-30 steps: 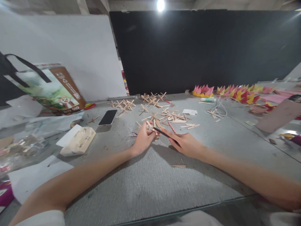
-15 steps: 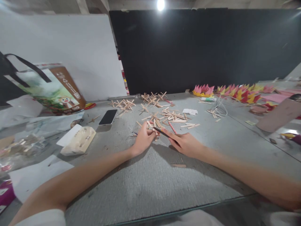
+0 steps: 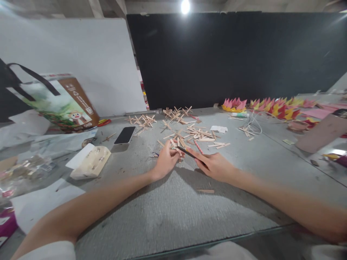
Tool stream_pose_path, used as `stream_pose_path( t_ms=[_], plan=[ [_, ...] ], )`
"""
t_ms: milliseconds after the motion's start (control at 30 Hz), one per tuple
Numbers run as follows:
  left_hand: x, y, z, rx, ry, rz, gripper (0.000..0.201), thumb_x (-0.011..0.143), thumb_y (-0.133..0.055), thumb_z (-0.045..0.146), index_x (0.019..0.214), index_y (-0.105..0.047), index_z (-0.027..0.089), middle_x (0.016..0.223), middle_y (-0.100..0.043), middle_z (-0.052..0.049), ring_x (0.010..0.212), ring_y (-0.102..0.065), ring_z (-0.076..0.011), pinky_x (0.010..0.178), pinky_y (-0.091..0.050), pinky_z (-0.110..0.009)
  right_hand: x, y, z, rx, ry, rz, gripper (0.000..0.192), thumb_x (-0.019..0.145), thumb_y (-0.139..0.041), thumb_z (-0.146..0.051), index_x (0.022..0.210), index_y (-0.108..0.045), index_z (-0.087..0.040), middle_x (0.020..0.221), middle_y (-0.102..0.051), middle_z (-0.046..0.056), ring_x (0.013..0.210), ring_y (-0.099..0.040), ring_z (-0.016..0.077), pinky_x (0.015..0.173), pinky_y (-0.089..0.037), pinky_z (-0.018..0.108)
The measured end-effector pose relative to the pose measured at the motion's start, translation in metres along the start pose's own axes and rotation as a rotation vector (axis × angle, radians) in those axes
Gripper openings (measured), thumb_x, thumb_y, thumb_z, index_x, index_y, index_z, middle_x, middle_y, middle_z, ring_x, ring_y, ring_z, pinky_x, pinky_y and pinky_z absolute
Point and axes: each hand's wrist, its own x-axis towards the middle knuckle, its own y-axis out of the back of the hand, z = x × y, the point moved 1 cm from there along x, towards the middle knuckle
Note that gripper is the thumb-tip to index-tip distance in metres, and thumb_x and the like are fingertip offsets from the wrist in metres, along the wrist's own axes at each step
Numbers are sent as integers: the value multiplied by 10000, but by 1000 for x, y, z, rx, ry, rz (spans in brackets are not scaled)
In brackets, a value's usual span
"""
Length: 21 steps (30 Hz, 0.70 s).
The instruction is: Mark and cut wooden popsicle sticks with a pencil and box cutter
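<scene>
Head view: right hand (image 3: 215, 165) grips dark tool (image 3: 186, 152).

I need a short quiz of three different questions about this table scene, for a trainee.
1. True or false: the phone lies screen up on the table, left of the left hand.
2. What does the right hand hold? A) a dark thin tool B) a glue stick C) a paper flower
3. Fill in: the loose pile beyond both hands is made of wooden ____.

Key: 1 true; 2 A; 3 sticks.
</scene>
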Motion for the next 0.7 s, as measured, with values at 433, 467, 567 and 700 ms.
stream_pose_path(
  t_ms=[433,467,567,700],
  plan=[
    [0,-1,-1,-50,22,1,424,930,-705,372,1225,-428,244,892,-798,-30,884,-820,-246,724,-590,-328,0,-2,0,-21,-31,-35,596,1151,-350,-315,1737,-348,-201,760,-785,46,506,-574,153,557,-267,284],
    [1,-1,-2,-52,19,0,416,930,-701,363,1218,-425,246,889,-795,-27,883,-820,-247,719,-589,-325,0,-2,0,-24,-32,-37,597,1151,-349,-314,1737,-349,-201,767,-787,51,504,-572,154,559,-270,284],
    [1,-1,-2,-60,9,-1,406,928,-691,353,1207,-416,247,871,-785,-16,870,-820,-246,700,-582,-314,0,-1,0,-13,-28,-35,596,1148,-354,-307,1733,-363,-194,766,-782,60,518,-577,155,566,-287,283],
    [0,-1,-1,-76,11,-6,413,924,-693,375,1199,-411,250,867,-779,-8,843,-812,-231,687,-577,-305,0,-2,0,10,-28,-25,595,1145,-369,-303,1728,-375,-184,762,-778,55,515,-572,149,564,-300,283]
  ],
)
